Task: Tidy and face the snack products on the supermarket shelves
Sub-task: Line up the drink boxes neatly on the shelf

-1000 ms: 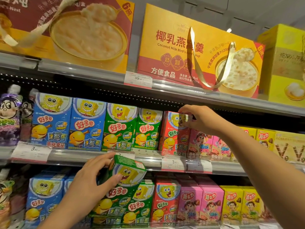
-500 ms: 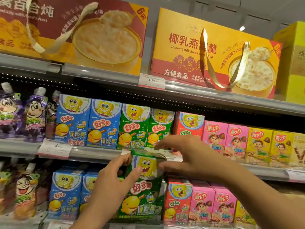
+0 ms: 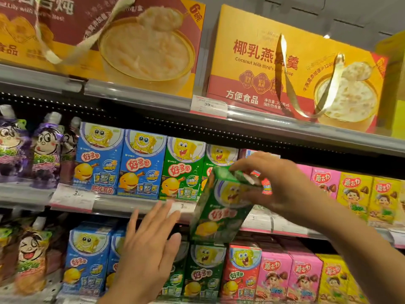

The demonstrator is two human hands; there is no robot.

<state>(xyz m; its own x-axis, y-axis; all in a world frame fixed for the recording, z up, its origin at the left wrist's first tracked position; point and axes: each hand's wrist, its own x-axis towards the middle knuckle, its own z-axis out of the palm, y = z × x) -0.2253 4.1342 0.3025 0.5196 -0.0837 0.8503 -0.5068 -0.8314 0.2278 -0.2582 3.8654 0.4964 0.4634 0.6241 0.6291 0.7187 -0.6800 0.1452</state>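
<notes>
A green snack box (image 3: 221,207) with a yellow cartoon sponge on its front hangs tilted in front of the middle shelf rail. My right hand (image 3: 274,185) grips it by its top end. To its left, my left hand (image 3: 149,244) is spread flat with straight fingers and holds nothing. On the middle shelf stand two blue boxes (image 3: 120,163) and green boxes (image 3: 182,170) of the same snack, facing forward. More blue, green (image 3: 203,270) and red boxes (image 3: 241,270) line the lower shelf.
Pink (image 3: 324,183) and yellow boxes (image 3: 370,196) fill the right of both shelves. Purple drink pouches (image 3: 43,148) stand at the left. Large gift boxes (image 3: 291,69) with ribbon handles sit on the top shelf. Price tags (image 3: 73,197) hang on the rails.
My left hand has let go of the green box and opened flat. My right hand now holds the box alone by its top and has lifted it up and to the right.
</notes>
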